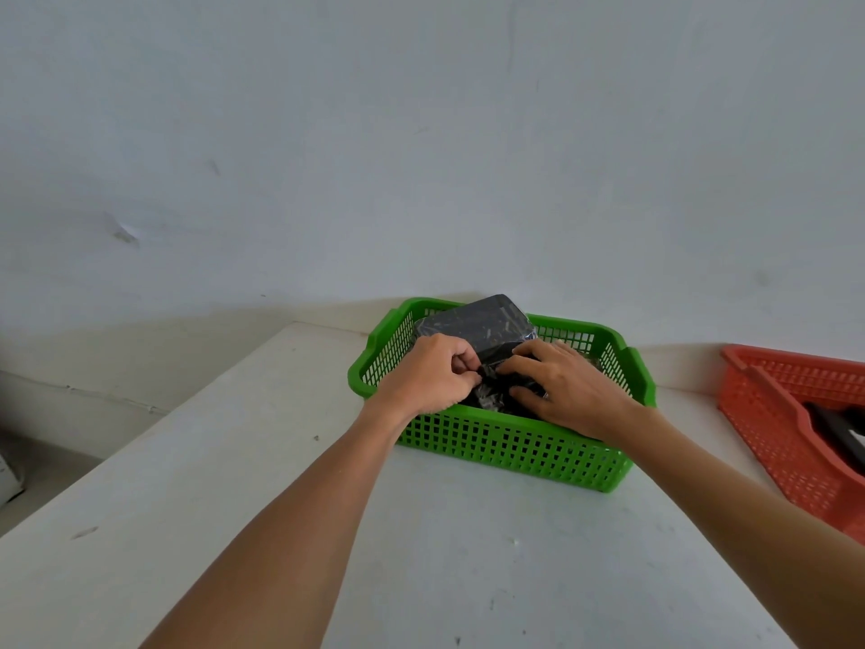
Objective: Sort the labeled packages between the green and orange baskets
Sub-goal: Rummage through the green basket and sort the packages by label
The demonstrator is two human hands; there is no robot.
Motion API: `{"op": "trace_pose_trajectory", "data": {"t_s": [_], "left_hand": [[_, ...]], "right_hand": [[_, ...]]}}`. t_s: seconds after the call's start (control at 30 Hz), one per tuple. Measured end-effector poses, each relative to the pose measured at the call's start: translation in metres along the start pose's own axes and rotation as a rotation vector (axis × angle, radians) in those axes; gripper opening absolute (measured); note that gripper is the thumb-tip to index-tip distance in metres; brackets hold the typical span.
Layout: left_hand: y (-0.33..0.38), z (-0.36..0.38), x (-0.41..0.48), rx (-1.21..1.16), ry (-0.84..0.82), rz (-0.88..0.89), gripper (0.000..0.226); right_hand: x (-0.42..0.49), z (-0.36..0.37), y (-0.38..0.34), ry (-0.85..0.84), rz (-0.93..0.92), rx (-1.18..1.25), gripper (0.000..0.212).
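A green slatted basket (510, 449) stands on the white table, a little right of centre. Inside it a black plastic-wrapped package (487, 327) leans up against the far wall, with more black wrapping beneath it. My left hand (428, 377) pinches the crumpled near edge of that package with curled fingers. My right hand (568, 391) lies over the wrapping beside it, fingers fairly straight and spread, tips meeting the left hand's. An orange basket (767, 414) sits at the right edge of the view, with a dark item partly visible inside.
The white table (243, 484) ends at a left edge and a far corner behind the green basket. A pale wall rises directly behind. A gap of bare tabletop separates the two baskets.
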State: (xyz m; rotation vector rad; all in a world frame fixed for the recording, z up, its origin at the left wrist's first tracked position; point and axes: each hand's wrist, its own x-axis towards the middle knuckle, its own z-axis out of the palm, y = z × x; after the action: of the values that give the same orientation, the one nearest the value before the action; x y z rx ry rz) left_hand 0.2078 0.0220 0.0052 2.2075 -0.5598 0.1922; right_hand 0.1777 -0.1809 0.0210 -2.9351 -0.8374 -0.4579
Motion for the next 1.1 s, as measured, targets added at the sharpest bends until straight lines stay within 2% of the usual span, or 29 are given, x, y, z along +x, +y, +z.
{"op": "trace_pose_trajectory", "data": {"t_s": [0.13, 0.33, 0.5, 0.63, 0.7, 0.77, 0.83, 0.93, 1.03, 1.1], "left_hand": [[0.002, 0.000, -0.002, 0.012, 0.013, 0.006, 0.014], [0.004, -0.001, -0.003, 0.000, 0.003, 0.009, 0.017], [0.003, -0.001, -0.004, -0.020, 0.002, 0.012, 0.016], [0.003, -0.002, -0.005, -0.042, 0.000, 0.020, 0.013], [0.004, -0.003, -0.007, -0.093, 0.050, 0.027, 0.010], [0.003, -0.007, -0.006, -0.160, 0.169, 0.031, 0.010], [-0.001, -0.015, -0.005, -0.161, 0.307, 0.026, 0.016], [-0.013, -0.036, -0.002, 0.075, 0.470, -0.010, 0.025], [-0.035, -0.049, -0.001, 0.310, 0.468, -0.170, 0.038], [-0.044, -0.046, -0.004, 0.260, 0.453, -0.299, 0.043]], "right_hand": [[0.000, -0.001, -0.002, -0.019, 0.010, -0.004, 0.030], [0.002, 0.000, -0.004, 0.134, 0.059, -0.109, 0.022], [0.012, 0.004, -0.010, 0.139, 0.101, -0.229, 0.021], [0.018, 0.005, -0.013, 0.167, 0.189, -0.098, 0.025], [0.018, 0.005, -0.013, 0.162, 0.213, -0.073, 0.027], [0.018, 0.005, -0.010, 0.145, 0.249, -0.055, 0.029], [0.017, 0.002, -0.006, 0.117, 0.330, -0.025, 0.041], [0.016, -0.006, 0.005, 0.041, 0.453, 0.039, 0.053], [0.014, -0.008, 0.016, -0.117, 0.462, 0.189, 0.047], [0.013, -0.008, 0.020, -0.165, 0.452, 0.324, 0.048]]}}
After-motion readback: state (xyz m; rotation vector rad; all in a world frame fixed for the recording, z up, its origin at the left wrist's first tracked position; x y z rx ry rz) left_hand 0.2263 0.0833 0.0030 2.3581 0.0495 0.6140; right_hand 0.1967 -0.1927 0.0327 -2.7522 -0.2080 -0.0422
